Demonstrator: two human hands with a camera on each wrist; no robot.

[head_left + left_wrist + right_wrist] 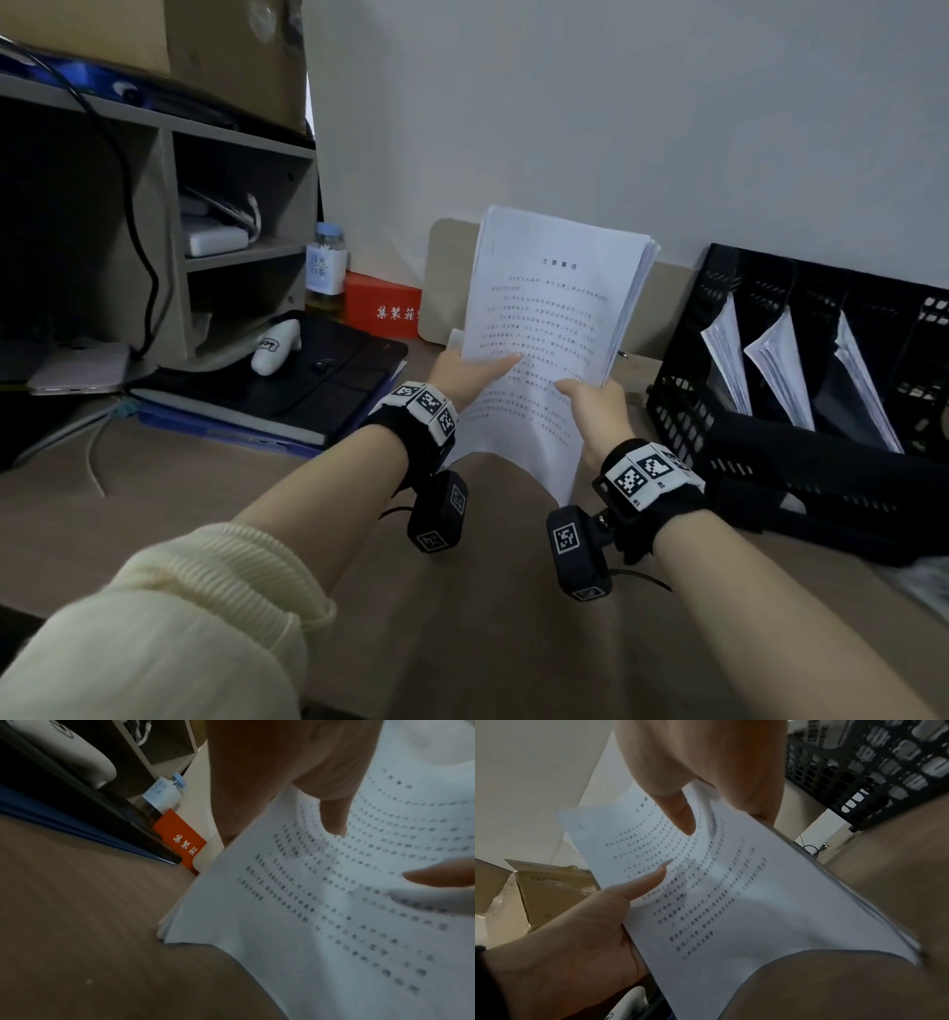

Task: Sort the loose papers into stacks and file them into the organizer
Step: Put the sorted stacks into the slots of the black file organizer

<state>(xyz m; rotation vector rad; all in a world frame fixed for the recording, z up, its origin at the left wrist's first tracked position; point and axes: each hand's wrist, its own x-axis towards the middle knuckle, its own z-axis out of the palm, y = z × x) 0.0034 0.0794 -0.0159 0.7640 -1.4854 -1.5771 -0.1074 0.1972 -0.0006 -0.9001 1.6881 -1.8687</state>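
Far left: a shelf unit (169, 216) on the desk (205, 493), with a cable (138, 216) hanging down its front and a white adapter (215, 241) in one cubby. A cardboard box (226, 51) sits on top of the unit. In front of it, a phone (82, 372), then a black notebook (287, 390) lying on a blue folder (226, 431), with a small white object (274, 347) on the notebook; what it is cannot be told. Just behind, against the wall, a bottle (326, 272) and beside it a red box (382, 306) with white characters.

Centre: a stack of papers (549, 318) held tilted up above the desk, printed text facing the person, bottom edge sagging toward the desk. Left hand (470, 372) grips the stack's lower left edge, thumb (334, 815) lying flat across the top page, fingers hidden behind. Right hand (595, 406) pinches the lower right part, thumb (677, 811) on the page front, fingers behind. Both wrists carry black bands with printed markers. A cream sleeve (195, 606) is pushed up the left forearm.

Right: a black mesh organizer (683, 401) stands by the wall, close to the stack's right edge. Three of its slots each hold a leaning bundle of white sheets (780, 370). Dark cloth (801, 488) lies in front of it.
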